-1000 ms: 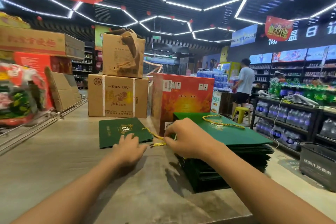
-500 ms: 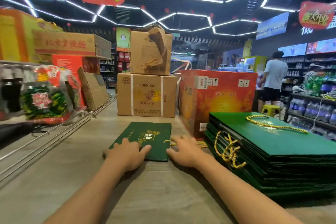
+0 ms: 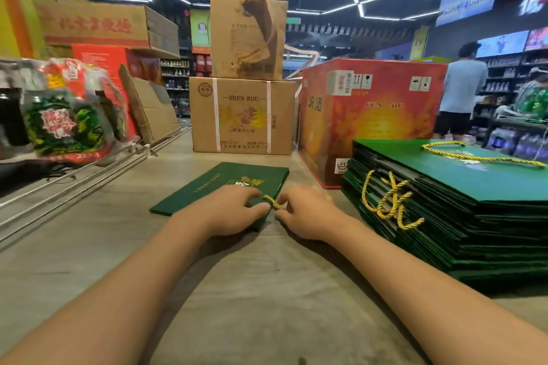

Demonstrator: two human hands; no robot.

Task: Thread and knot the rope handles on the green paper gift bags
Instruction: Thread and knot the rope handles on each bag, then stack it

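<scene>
Both hands' fingers pinch the rope (image 3: 274,203) at the flat bag's (image 3: 231,184) near edge, left hand (image 3: 228,210) atop it, right hand (image 3: 308,213) beside.

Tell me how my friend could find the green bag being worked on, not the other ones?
Start at the tall stack of green bags on the right of the counter. Look left to both hands, the left hand and right hand, which pinch a gold rope. The single green bag lies flat under them, alone, not stacked.
</scene>
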